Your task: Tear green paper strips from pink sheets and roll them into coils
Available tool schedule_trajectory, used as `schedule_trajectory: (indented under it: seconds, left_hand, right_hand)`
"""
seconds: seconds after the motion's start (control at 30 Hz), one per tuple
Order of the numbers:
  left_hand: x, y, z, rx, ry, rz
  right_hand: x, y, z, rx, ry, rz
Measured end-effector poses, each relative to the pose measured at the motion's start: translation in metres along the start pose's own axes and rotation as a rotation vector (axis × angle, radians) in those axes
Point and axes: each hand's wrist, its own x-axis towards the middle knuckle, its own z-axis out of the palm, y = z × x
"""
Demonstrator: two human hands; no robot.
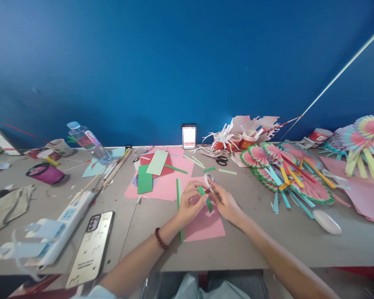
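Note:
Between my two hands, over a square pink sheet (202, 230), is a narrow green paper strip (209, 205). My left hand (191, 200) pinches this strip with thumb and fingers. My right hand (222, 200) is closed around a small white roll of tape (207, 179), its fingers close to the strip's other side. Whether the right fingertips also touch the strip I cannot tell. A longer green strip (178, 194) lies along the pink sheet's left edge. Behind my hands, green card (145, 182) and pale green card (157, 162) rest on larger pink sheets (168, 194).
Black-handled scissors (222, 160) lie behind my right hand. Pleated paper fans (311, 187) and a white computer mouse (327, 222) are at the right. A phone (91, 249), power strip (65, 228) and water bottle (90, 143) occupy the left; a lit phone (189, 136) stands against the blue wall.

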Motion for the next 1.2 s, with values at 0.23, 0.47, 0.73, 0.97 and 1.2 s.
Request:
schedule_trajectory:
  seconds: [0.23,0.47,0.73,0.97,1.2]
  left_hand:
    - [-0.004,0.003,0.003,-0.144,-0.069,-0.115]
    - [0.001,-0.001,-0.001,-0.136,0.024,-0.181]
    - [0.006,-0.008,-0.005,-0.066,0.174,-0.174]
    - [0.007,-0.009,-0.008,0.002,0.214,-0.174]
    - [0.014,-0.024,-0.016,-0.027,0.310,-0.349]
  right_hand:
    - [0.003,0.005,-0.007,-0.065,0.028,0.100]
    - [0.005,0.009,-0.007,0.121,0.052,0.208]
    - [0.012,0.006,-0.010,0.290,0.002,0.189]
    - [0.012,0.009,-0.013,0.212,0.054,0.193]
    - [0.014,0.000,-0.029,0.260,0.149,0.381]
